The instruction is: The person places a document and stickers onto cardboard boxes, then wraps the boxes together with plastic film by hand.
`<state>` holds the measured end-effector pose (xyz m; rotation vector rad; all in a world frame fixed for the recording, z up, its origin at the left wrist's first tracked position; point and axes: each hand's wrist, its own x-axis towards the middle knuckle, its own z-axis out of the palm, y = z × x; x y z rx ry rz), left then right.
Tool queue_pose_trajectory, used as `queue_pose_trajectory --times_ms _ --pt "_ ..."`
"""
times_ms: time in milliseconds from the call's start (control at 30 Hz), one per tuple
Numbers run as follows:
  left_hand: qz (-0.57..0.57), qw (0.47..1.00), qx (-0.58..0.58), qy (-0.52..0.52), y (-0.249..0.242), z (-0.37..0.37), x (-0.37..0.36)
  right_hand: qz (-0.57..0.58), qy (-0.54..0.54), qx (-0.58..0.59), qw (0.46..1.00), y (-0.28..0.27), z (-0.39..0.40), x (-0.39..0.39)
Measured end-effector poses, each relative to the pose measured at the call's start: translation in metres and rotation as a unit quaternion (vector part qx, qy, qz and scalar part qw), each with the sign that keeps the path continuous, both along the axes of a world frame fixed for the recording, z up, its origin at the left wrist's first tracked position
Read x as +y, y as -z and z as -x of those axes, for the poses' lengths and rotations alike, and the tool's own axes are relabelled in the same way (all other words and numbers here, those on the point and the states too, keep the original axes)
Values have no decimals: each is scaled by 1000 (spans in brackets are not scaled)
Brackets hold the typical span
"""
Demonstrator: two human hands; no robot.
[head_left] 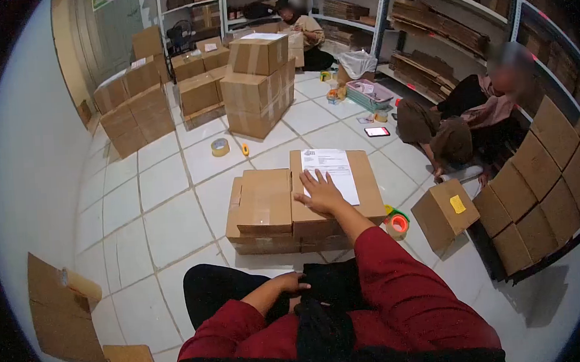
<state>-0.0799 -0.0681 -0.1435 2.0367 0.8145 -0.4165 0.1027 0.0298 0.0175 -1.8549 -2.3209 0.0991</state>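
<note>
My right hand (322, 193) lies flat with fingers spread on a white printed sheet (338, 171) and the top of a closed cardboard box (370, 196). The sheet covers part of the box's upper face. Against that box's left side stands another taped cardboard box (262, 199), lower and with uneven flaps. Resting over my lap, my left hand (290, 284) holds nothing visible; its fingers point to the right and are partly hidden against dark clothing. A tape roll with an orange core (397, 225) sits on the floor by the right box's corner.
A tape roll (219, 147) and a yellow cutter (245, 150) lie beyond the boxes. Stacked cartons (258, 93) stand farther back. At right, a person handles a carton (446, 214) near leaning cardboard (536, 192); another person sits at the back by shelves (442, 2).
</note>
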Motion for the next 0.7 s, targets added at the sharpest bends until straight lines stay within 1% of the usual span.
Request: queue_pose_trajectory --times_ms 67,100,167,200,233,267,300,333,400,433,500,533,567,633,700 --pt "-10 1000 2 -8 -6 0 -3 6 -12 -14 1000 2 -5 -13" --pt "-17 1000 5 -3 2 0 0 18 -26 -32 999 0 -9 -17" --pt "12 1000 -11 -10 22 1 4 24 -31 -31 999 -1 -23 -24" --pt "11 1000 -9 -2 1 0 0 41 -23 -41 998 -6 -32 -26" --pt "7 1000 -7 0 1 1 1 58 -18 -51 997 -12 -44 -27" --pt "-15 1000 -2 -8 3 1 -1 94 87 -40 991 -10 -61 -22" --pt "-36 999 0 -18 5 1 -4 130 189 -30 973 -7 -84 -11" --pt "-35 999 -1 -20 4 1 -6 182 253 -45 949 -7 -113 3" --pt "-24 1000 -9 -17 -4 2 -6 192 351 -18 916 -48 -136 13" --pt "-26 1000 -7 -12 -8 1 -5 150 385 22 910 -88 -139 5" --pt "40 999 -7 -19 -10 -2 -4 70 389 12 918 -122 -154 18" --pt "17 1000 6 -9 7 -3 1 65 392 14 917 -139 -159 24" --pt "23 999 20 -10 -8 -5 -1 66 393 9 917 -150 -164 31" --pt "24 1000 19 4 6 -4 3 70 389 5 919 -160 -165 44" --pt "6 1000 19 7 7 -4 4 60 398 42 914 -149 -174 61"
